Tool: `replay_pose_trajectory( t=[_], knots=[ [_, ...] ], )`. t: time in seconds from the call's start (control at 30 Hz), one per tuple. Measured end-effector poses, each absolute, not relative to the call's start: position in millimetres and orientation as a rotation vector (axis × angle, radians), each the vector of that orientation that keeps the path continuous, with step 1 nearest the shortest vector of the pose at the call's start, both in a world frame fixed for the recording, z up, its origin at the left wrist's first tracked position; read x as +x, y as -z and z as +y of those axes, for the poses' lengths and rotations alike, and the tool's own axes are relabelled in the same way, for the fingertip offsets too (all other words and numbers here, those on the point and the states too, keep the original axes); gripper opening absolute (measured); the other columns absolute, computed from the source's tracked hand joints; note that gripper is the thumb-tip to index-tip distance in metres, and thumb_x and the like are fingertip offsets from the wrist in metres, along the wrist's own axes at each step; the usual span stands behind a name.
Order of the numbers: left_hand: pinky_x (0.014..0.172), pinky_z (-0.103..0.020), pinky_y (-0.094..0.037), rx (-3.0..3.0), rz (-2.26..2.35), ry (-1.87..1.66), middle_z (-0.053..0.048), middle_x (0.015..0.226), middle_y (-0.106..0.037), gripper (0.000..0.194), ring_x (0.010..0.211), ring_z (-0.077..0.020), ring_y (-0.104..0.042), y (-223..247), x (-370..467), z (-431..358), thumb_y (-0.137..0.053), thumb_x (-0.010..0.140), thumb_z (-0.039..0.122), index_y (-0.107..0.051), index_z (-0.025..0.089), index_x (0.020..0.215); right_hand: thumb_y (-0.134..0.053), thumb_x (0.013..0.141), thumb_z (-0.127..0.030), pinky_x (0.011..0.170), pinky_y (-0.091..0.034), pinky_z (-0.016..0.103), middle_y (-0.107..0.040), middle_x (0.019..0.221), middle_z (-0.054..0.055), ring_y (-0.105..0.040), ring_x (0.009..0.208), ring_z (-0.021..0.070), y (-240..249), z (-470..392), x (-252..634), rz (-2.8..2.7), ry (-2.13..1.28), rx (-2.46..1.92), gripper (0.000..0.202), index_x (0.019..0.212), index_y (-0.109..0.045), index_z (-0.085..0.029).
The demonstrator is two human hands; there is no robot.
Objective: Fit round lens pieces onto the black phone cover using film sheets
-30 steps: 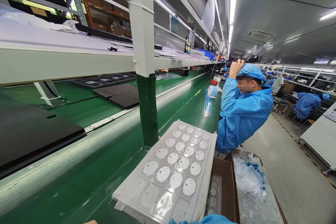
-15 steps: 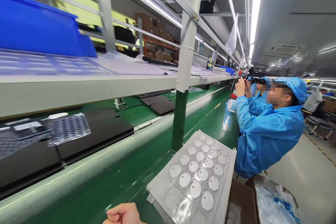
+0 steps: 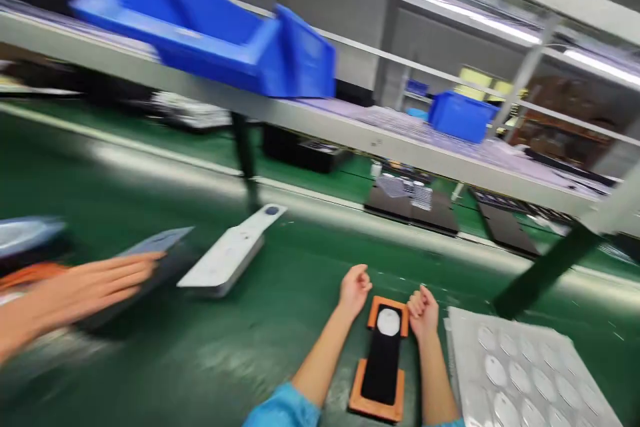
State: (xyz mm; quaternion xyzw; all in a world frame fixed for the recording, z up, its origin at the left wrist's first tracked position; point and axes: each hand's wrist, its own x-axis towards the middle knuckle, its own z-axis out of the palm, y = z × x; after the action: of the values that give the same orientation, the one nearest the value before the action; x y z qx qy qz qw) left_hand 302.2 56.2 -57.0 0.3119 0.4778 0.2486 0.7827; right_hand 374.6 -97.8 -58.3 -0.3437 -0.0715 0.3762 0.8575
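Both hands are curled in and blurred: my left hand [image 3: 356,288] is just beside the far end of an orange holder [image 3: 377,408], my right hand [image 3: 423,310] at its right edge. I cannot tell whether either grips anything. In the holder lies a black part [image 3: 381,367] with 1 white disc [image 3: 389,322] on its far end. Right of my forearm, a pale tray [image 3: 464,340] carries rows of white discs [image 3: 495,370] in its pockets, its near end cut off. To my left, another person's flat hand [image 3: 107,280] partly hides a dark grey thing [image 3: 167,247], too smeared to name. Beyond, a white paddle-shaped piece [image 3: 225,257] rests on the green counter [image 3: 285,300]. Farthest, a shelf [image 3: 425,150] bears 1 large blue bin [image 3: 215,60], its contents unclear, and 1 smaller blue bin [image 3: 463,119], its inside hidden.
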Motion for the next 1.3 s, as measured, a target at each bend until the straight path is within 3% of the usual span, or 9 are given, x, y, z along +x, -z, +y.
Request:
replay_pose_trajectory(
  t=[0.17, 0.37, 0.63, 0.83, 1.0, 1.13, 1.3],
  knots=[
    [0.064, -0.027, -0.054, 0.800, 0.794, -0.634, -0.001, 0.089, -0.068, 0.014, 0.071, -0.0126, -0.064, 71, 256, 47, -0.069, 0.089, 0.030, -0.066, 0.016, 0.090, -0.072, 0.070, -0.036, 0.032, -0.023, 0.018, -0.023, 0.044, -0.012, -0.017, 0.035, 0.0044, 67, -104, 371, -0.193, -0.762, -0.767, 0.051, 0.055, -0.025, -0.023],
    [0.053, -0.022, -0.044, 0.905, 0.643, -0.686, 0.003, 0.058, -0.060, 0.019, 0.057, -0.0136, -0.060, 69, 253, 41, -0.079, 0.060, 0.031, -0.062, 0.020, 0.058, -0.071, 0.074, -0.037, 0.030, -0.026, 0.019, -0.023, 0.045, -0.011, -0.020, 0.034, 0.0053, 73, -103, 370, -0.257, -0.689, -0.846, 0.048, 0.054, -0.030, -0.023],
    [0.049, -0.023, -0.036, 1.037, 0.605, -0.701, 0.003, 0.054, -0.060, 0.015, 0.050, -0.0143, -0.056, 54, 251, 43, -0.071, 0.058, 0.034, -0.061, 0.024, 0.053, -0.075, 0.072, -0.041, 0.029, -0.027, 0.019, -0.025, 0.046, -0.011, -0.019, 0.034, 0.0048, 82, -94, 376, -0.194, -0.702, -0.816, 0.049, 0.055, -0.033, -0.023],
    [0.051, -0.024, -0.038, 1.173, 0.621, -0.638, 0.002, 0.055, -0.057, 0.022, 0.050, -0.0131, -0.053, 38, 249, 38, -0.072, 0.062, 0.038, -0.060, 0.021, 0.057, -0.076, 0.072, -0.037, 0.028, -0.014, 0.017, -0.020, 0.041, -0.014, -0.010, 0.035, 0.0026, 37, -95, 358, -0.352, -0.710, -0.785, 0.058, 0.053, -0.023, -0.024],
    [0.057, -0.019, -0.040, 1.106, 0.645, -0.548, 0.001, 0.065, -0.059, 0.015, 0.059, -0.0093, -0.052, 56, 258, 36, -0.071, 0.072, 0.028, -0.061, 0.018, 0.070, -0.066, 0.085, -0.027, 0.033, -0.019, 0.015, -0.024, 0.045, -0.013, -0.020, 0.037, 0.0029, 44, -105, 372, -0.037, -0.748, -0.854, 0.048, 0.057, -0.027, -0.024],
    [0.060, -0.018, -0.041, 1.008, 0.616, -0.535, 0.000, 0.073, -0.061, 0.009, 0.063, -0.0080, -0.054, 82, 265, 43, -0.070, 0.077, 0.023, -0.063, 0.017, 0.079, -0.071, 0.081, -0.027, 0.033, -0.024, 0.016, -0.028, 0.048, -0.011, -0.024, 0.039, 0.0038, 70, -107, 387, 0.053, -0.776, -0.895, 0.044, 0.061, -0.032, -0.022],
    [0.058, -0.019, -0.041, 0.998, 0.528, -0.570, 0.000, 0.071, -0.062, 0.010, 0.061, -0.0080, -0.054, 81, 262, 43, -0.072, 0.078, 0.022, -0.064, 0.016, 0.080, -0.075, 0.079, -0.030, 0.030, -0.023, 0.016, -0.025, 0.047, -0.011, -0.021, 0.038, 0.0040, 68, -107, 389, -0.114, -0.802, -0.869, 0.050, 0.060, -0.029, -0.022]
  ],
)
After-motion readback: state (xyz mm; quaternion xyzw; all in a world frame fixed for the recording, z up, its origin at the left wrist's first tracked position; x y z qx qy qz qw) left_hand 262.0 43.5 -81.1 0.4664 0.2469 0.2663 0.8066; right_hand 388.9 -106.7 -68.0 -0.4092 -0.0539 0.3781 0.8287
